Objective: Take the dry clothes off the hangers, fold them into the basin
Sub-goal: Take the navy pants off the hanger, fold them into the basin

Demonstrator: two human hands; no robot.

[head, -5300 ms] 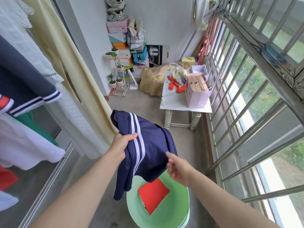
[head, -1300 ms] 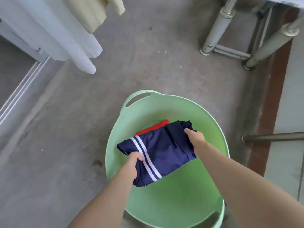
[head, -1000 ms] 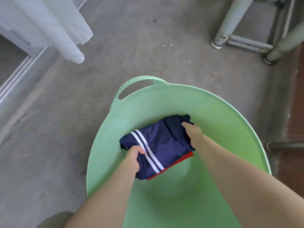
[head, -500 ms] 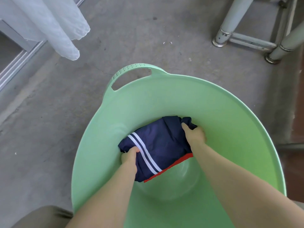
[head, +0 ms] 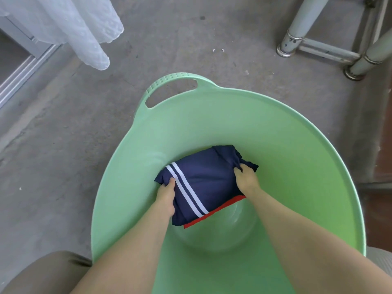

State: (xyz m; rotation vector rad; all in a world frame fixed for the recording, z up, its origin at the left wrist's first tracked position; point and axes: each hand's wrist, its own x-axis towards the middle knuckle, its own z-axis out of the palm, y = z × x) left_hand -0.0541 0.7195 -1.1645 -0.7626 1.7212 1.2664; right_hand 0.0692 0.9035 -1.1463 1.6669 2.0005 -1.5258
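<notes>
A folded navy garment with two white stripes (head: 205,177) lies at the bottom of the light green basin (head: 265,132). It sits on top of a folded red garment (head: 214,213), of which only a thin edge shows at the near side. My left hand (head: 166,195) grips the navy garment's left end, thumb on top. My right hand (head: 247,180) holds its bunched right end with curled fingers.
The basin stands on a grey concrete floor (head: 63,145). A white lace curtain (head: 84,35) hangs at the upper left beside a sliding door track (head: 19,79). Pale metal table legs (head: 301,24) stand at the upper right. My knees show at the bottom corners.
Both hands have lowered the folded navy garment from above the basin down onto the red one at its bottom. Over the last half second they barely moved.
</notes>
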